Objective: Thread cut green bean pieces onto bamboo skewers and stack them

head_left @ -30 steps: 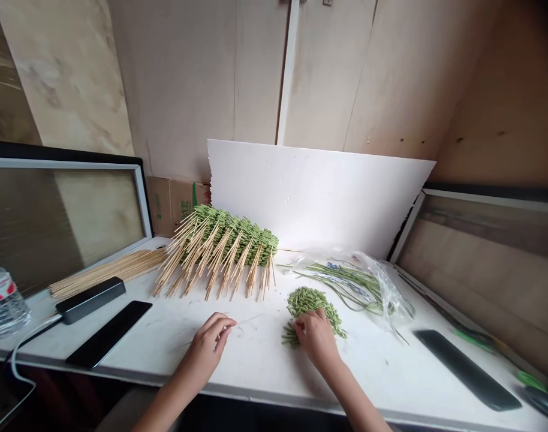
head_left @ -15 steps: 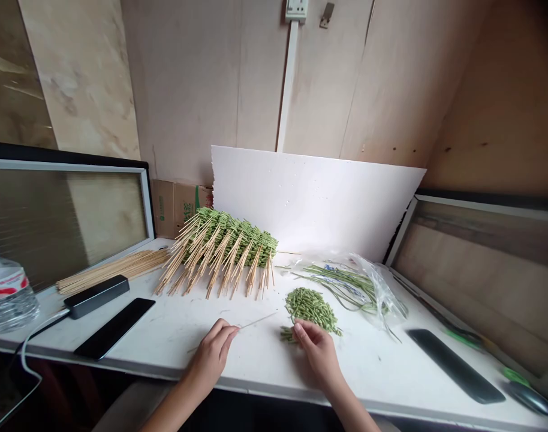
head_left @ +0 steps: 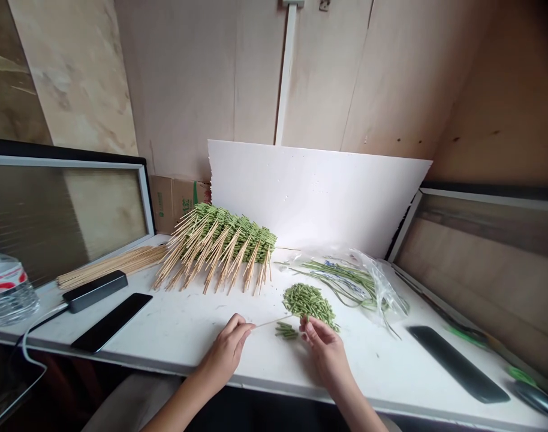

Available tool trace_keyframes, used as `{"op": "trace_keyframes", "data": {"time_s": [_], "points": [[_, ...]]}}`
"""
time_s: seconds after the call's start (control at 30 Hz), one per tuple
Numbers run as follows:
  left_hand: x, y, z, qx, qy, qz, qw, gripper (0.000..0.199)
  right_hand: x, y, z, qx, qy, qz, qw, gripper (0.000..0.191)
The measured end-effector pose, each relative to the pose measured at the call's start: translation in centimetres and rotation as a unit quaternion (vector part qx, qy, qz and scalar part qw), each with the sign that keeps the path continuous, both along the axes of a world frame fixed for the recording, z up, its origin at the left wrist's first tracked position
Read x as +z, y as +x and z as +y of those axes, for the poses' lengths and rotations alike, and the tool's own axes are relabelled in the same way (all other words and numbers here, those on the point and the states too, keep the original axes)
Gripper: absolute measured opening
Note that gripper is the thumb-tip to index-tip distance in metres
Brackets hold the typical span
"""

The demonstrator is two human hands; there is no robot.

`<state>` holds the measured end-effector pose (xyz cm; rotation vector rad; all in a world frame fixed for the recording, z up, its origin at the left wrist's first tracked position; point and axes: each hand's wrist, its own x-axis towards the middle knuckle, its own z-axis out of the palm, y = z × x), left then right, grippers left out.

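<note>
My left hand (head_left: pixel 229 347) pinches a thin bamboo skewer (head_left: pixel 273 321) that points right, its tip close to my right fingers. Between the thumb and fingertips of my right hand (head_left: pixel 328 348) is a short green garlic scape piece (head_left: pixel 306 320), partly hidden by the fingers. Whether the tip has entered the piece I cannot tell. Just left of that hand lies a small row of cut pieces (head_left: pixel 285 330). Behind it is a heaped pile of cut garlic scapes (head_left: pixel 307 300). Farther back, many loaded skewers (head_left: pixel 231 234) are stacked, bare ends towards me.
Loose bamboo skewers (head_left: pixel 112 267), a black box with a cable (head_left: pixel 95 291) and a phone (head_left: pixel 112 322) lie left, beside a water bottle (head_left: pixel 8 288). Long garlic scapes (head_left: pixel 341 279) in a plastic bag (head_left: pixel 377 279), a dark flat slab (head_left: pixel 458 364) and a mouse (head_left: pixel 537 398) are right.
My left hand has moved right with the skewer, bringing its tip near my right fingers. My right hand has lifted from the small row, holding a garlic scape piece. The view has tilted slightly down.
</note>
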<state>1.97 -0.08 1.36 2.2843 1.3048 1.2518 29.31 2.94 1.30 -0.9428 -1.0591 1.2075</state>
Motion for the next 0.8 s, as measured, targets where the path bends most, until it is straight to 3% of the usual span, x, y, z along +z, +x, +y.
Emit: {"op": "trace_keyframes", "data": {"time_s": [0.17, 0.3, 0.4, 0.5, 0.6, 0.7, 0.8], "points": [[-0.5, 1.1, -0.5, 0.002, 0.012, -0.029, 1.0, 0.031, 1.0, -0.9, -1.0, 0.054, 0.044, -0.067, 0.995, 0.034], [-1.0, 2.7, -1.5, -0.009, -0.009, -0.041, 0.999, 0.028, 1.0, -1.2, -1.4, -0.002, 0.04, -0.137, 0.99, 0.04], [0.3, 1.8, -1.2, -0.011, -0.01, -0.014, 1.0, 0.022, 0.6, -1.0, -1.2, -0.041, 0.027, -0.145, 0.988, 0.046], [2.6, -3.3, 0.4, 0.071, -0.022, 0.01, 0.997, 0.023, 0.4, -0.6, -1.0, -0.059, -0.003, -0.11, 0.992, 0.05], [4.2, -12.1, 1.8, 0.182, -0.059, 0.07, 0.979, 0.026, 0.3, -0.4, -0.9, -0.054, -0.021, -0.09, 0.994, 0.051], [3.9, -21.3, 1.7, 0.348, -0.102, 0.165, 0.917, 0.035, 0.3, -0.4, -0.9, -0.05, -0.027, -0.087, 0.995, 0.052], [2.5, -27.6, 0.6, 0.46, -0.179, 0.198, 0.847, 0.069, 0.6, -0.6, -1.0, -0.059, -0.03, -0.087, 0.994, 0.052]]}}
